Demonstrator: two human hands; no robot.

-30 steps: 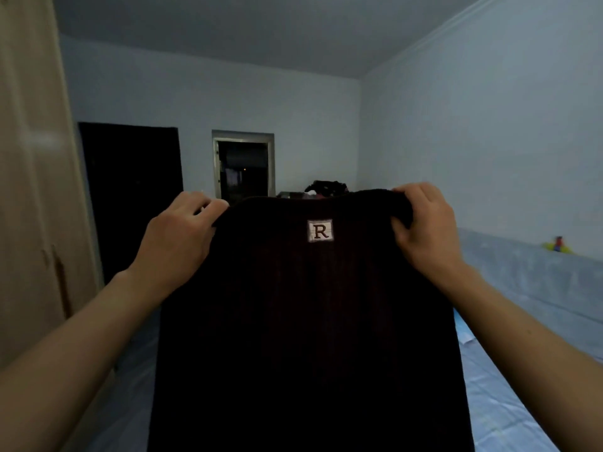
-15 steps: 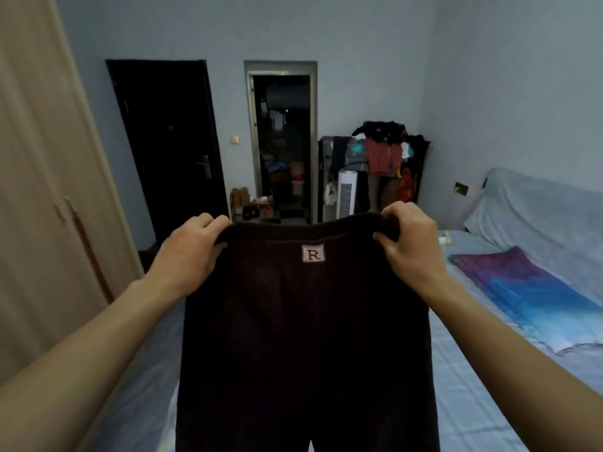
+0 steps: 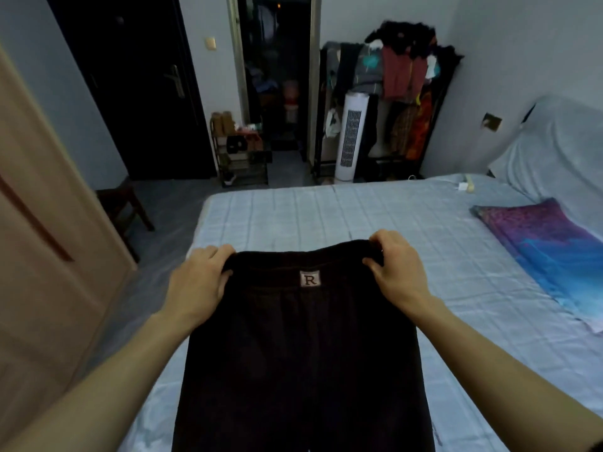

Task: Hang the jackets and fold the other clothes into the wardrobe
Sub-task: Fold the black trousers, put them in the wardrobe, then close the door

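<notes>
Dark brown, ribbed fabric fills the middle of the scene: a pair of soft trousers (image 3: 303, 353) held up by the waistband over the near half of the pale blue quilted bed (image 3: 359, 216). The left hand (image 3: 195, 285) grips the waistband's left corner, fingers curled over the top edge and thumb on the near side. The right hand (image 3: 396, 272) pinches the right corner the same way, so the band is stretched flat between them. A small white square label with the letter R (image 3: 310, 278) sits at the centre of the waistband, facing the person. The trouser legs hang down towards the near edge of the bed and run out of sight at the bottom.

On the bed's right side, well apart from the trousers, lies a folded purple and blue patterned cloth (image 3: 554, 249). Left of the bed stands the light wooden wardrobe door (image 3: 39, 256), with a dark wooden stool (image 3: 120, 203) on the floor between it and the bed's far corner. Beyond the far end of the bed are a white tower fan (image 3: 352, 135) and, just beside it, a black clothes rack piled with mixed garments (image 3: 401, 70). Further left of that, past an open doorway, a low shoe rack (image 3: 241, 151) stands against the wall next to a black door (image 3: 140, 93).
</notes>
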